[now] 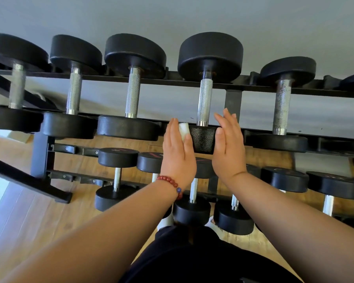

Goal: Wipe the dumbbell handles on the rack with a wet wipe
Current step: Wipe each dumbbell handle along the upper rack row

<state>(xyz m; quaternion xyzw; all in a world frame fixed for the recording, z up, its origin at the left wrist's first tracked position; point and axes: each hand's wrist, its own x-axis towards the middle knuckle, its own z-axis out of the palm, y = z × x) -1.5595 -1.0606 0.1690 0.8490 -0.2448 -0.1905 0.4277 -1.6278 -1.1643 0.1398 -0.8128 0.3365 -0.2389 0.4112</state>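
1. Dumbbell [205, 119], fourth from the left end of the rack's [119, 77] top tier, lies across both rails with its knurled handle [204, 101] bare; its near head sits between the two hands at the front rail.
2. Nearest the camera, both bare forearms reach forward from the lower corners, over dark clothing at the bottom edge.
3. A red bead bracelet [170, 183] circles the left wrist.
4. Beneath the forearms, the lower tier carries smaller dumbbells with short chrome handles, above a wooden floor [29, 211].
5. Left hand [178, 152] stands upright, fingers straight and together, pressing a rolled white wipe [184, 131] against the left side of the near head; the wipe is pinched between palm and head, not wrapped by the fingers.
6. Right hand [229, 148] stands flat against the right side of the same head, fingers extended and loose, grasping nothing.
7. Along the top tier, three dumbbells lie left of this one and at least one to its right, all with black round heads.
8. Beyond the back rail rises a grey wall [172, 15].
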